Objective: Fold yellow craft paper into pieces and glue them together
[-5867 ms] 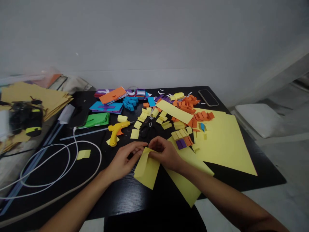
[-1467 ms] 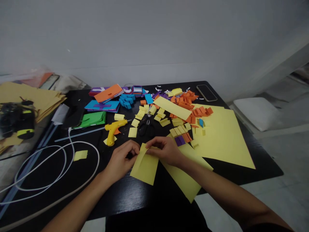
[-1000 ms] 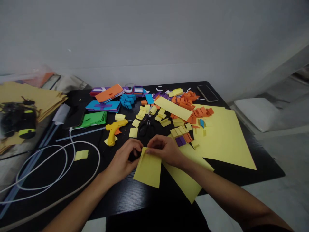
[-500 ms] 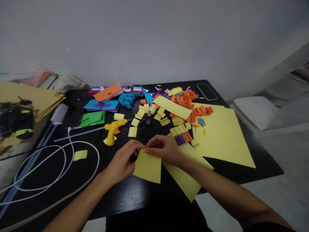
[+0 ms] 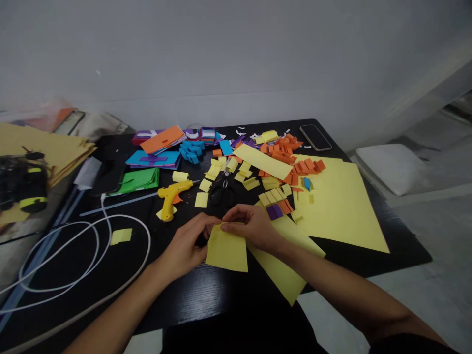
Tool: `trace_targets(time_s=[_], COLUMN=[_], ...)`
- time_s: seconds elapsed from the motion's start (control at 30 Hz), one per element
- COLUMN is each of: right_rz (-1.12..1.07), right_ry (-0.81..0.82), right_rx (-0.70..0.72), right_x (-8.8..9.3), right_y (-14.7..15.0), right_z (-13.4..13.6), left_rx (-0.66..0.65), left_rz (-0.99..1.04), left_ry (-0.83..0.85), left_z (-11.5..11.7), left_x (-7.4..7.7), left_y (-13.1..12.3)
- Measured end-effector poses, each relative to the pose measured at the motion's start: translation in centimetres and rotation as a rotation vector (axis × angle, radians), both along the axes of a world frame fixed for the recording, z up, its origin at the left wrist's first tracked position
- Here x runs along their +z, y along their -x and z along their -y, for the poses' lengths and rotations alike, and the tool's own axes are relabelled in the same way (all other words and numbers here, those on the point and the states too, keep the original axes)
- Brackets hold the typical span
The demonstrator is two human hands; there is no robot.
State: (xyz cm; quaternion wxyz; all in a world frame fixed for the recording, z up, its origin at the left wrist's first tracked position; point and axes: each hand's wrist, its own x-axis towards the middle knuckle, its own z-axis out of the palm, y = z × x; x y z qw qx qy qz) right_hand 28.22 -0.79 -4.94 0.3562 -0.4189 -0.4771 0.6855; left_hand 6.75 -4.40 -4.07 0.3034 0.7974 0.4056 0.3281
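Note:
Between my hands hangs a piece of yellow paper [image 5: 227, 251], pinched along its top edge above the front of the black table [image 5: 177, 300]. My left hand [image 5: 190, 243] is closed on its upper left side, some fingers hidden behind the sheet. My right hand [image 5: 252, 227] pinches the top edge, thumb in front. Under my right wrist lies a larger yellow sheet [image 5: 285, 260]. Just beyond my hands are black-handled scissors [image 5: 222, 193], small folded yellow paper pieces [image 5: 212, 172] and a block of joined yellow, purple and orange pieces [image 5: 276, 204].
A yellow glue gun [image 5: 171, 196] lies left of the scissors. White cable [image 5: 147, 246] loops across the left side. Green [image 5: 138, 181], blue [image 5: 155, 159] and orange [image 5: 164, 139] paper bundles sit behind. Large yellow sheets [image 5: 342, 206] and a phone [image 5: 315, 137] are on the right.
The lower edge of the yellow paper has risen slightly as the sheet tilts in my fingers. Both hands keep their grip on it. The view has shifted a little.

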Motion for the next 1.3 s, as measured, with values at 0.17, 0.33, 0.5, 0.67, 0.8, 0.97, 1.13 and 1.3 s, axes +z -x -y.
trace_targets(time_s=[0.17,0.33,0.5,0.67,0.8,0.97,1.13,1.3], right_rz=[-0.025,-0.003,0.029,0.012,0.021,0.070,0.124,0.150], right_ry=[0.010,0.006,0.003,0.036,0.032,-0.024,-0.084,-0.121], right_rx=[0.054,0.110,0.080,0.081,0.064,0.037,0.025,0.040], right_x=[0.00,-0.36,-0.36,0.04,0.03,0.08,0.29,0.37], right_y=[-0.43,-0.76,-0.64,-0.50,-0.44,-0.40,-0.27,-0.21], right_z=[-0.31,-0.52,-0.49,-0.52,-0.51,-0.41,-0.20,-0.06], left_rx=[0.027,0.024,0.013,0.011,0.010,0.037,0.044,0.065], left_rz=[0.025,0.043,0.029,0.049,0.049,0.039,0.015,0.001], left_ry=[-0.030,-0.066,-0.078,-0.106,-0.124,-0.097,-0.072,-0.072], left_z=[-0.05,-0.25,-0.37,-0.51,-0.57,-0.41,-0.19,-0.14], left_x=[0.11,0.05,-0.03,0.13,0.27,0.54,0.48,0.54], left_y=[0.23,0.35,0.35,0.32,0.20,-0.01,0.04,0.09])
